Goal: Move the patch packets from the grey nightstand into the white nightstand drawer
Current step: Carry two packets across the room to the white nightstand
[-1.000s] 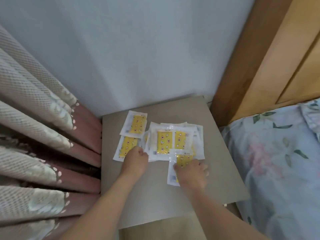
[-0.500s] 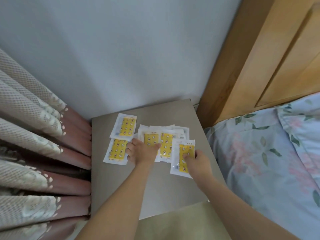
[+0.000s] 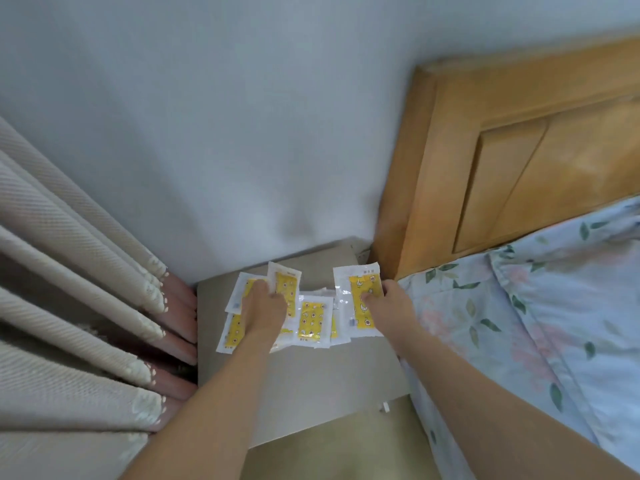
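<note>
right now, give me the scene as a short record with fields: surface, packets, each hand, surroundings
surface: grey nightstand
left hand: pinches one patch packet, its top edge raised
right hand: holds another packet
loose packets: overlapping on the nightstand between the hands
surroundings: curtain left, bed and wooden headboard right
white nightstand drawer: not in view

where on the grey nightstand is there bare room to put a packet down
The near half of the grey nightstand, between the forearms, is bare. So is the back strip by the wall. The middle is crowded with patch packets.
</note>
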